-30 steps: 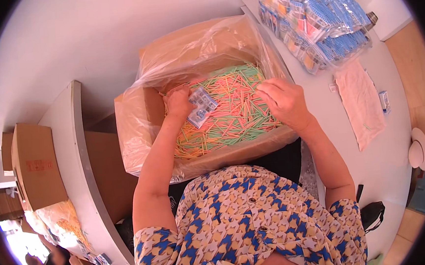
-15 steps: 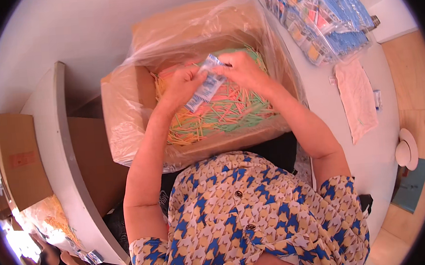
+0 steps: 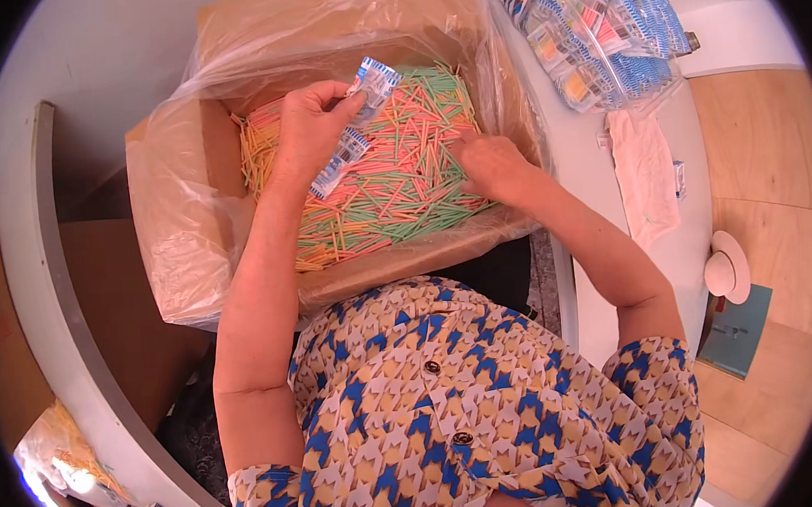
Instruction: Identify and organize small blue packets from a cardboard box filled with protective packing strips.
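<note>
Head view: left hand fingers pinch packet strip above sticks.

2 hands in view: left hand, right hand. 1 cardboard box, 1 clear packet strip, 1 pile of filled packets, sticks too many to count.

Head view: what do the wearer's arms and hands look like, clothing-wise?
Both forearms are bare. The left hand and right hand wear no gloves; no rings or watch visible. Short sleeves of a blue, tan and white houndstooth-pattern buttoned top end near the elbows.
</note>
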### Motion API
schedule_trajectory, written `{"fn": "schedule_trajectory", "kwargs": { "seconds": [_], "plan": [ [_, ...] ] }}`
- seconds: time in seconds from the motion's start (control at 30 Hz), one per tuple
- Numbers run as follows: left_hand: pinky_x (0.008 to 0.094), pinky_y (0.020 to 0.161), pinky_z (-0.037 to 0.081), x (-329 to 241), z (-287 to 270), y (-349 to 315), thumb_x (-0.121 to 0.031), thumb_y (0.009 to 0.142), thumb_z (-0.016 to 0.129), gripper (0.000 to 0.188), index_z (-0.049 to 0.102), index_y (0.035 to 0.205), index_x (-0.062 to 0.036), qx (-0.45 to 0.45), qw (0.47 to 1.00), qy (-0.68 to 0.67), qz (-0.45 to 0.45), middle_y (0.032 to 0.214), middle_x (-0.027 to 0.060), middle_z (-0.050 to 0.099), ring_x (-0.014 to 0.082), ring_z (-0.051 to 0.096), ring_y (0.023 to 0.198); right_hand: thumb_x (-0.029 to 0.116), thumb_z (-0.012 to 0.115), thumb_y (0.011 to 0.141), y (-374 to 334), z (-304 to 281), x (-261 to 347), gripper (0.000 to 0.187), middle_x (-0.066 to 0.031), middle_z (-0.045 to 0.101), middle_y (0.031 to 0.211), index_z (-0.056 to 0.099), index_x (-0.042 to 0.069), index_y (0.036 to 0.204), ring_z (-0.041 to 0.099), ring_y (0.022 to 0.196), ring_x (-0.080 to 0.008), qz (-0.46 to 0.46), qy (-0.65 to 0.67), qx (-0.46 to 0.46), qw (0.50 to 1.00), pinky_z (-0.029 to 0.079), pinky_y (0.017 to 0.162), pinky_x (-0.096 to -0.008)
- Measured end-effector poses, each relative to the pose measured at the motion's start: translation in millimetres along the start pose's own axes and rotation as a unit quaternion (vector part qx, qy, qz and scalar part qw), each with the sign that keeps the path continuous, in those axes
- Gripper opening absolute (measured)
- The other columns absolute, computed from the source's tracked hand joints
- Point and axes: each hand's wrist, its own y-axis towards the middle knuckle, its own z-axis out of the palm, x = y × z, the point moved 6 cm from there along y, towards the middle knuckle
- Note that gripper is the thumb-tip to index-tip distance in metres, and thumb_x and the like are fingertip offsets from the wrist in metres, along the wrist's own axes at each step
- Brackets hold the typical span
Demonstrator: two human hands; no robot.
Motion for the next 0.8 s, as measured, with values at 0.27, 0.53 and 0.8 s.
{"fn": "schedule_trajectory", "kwargs": {
  "seconds": [0.27,0.53,0.8],
  "plan": [
    [0.0211,0.055,0.044,13.5,3.9,5.9,-0.01,0.085,0.067,0.013,0.069,0.089,0.0025,0.027,0.999,0.026,-0.026,0.074,-0.0007,0.065,0.0032,0.055,0.064,0.021,0.072,0.064,2.9,17.9,14.7,0.039,-0.012,0.058,0.097,0.059,0.001,0.095,0.058,0.095,-0.0278,-0.049,-0.029,0.011,0.998,0.05,0.076,-0.0383],
    [0.021,0.049,0.042,10.4,3.7,4.4,-0.014,0.087,0.065,0.016,0.068,0.084,0.0016,0.039,0.994,0.081,-0.06,0.067,-0.0035,0.062,0.0016,0.052,0.058,0.016,0.055,0.077,-0.4,25.0,29.9,0.02,-0.0039,0.059,0.093,0.061,0.007,0.094,0.052,0.097,-0.0195,-0.156,-0.236,-0.038,0.958,0.038,0.087,-0.0367],
    [0.0235,0.048,0.037,6.2,-8.2,8.0,-0.014,0.085,0.065,0.018,0.066,0.076,0.002,-0.002,0.997,0.071,-0.032,0.061,-0.0037,0.057,0.0025,0.046,0.056,0.013,0.056,0.074,-6.2,-14.2,22.9,0.019,-0.0037,0.06,0.089,0.062,0.007,0.091,0.05,0.101,-0.0219,-0.118,-0.093,-0.061,0.987,0.034,0.09,-0.0384]
  ]
}}
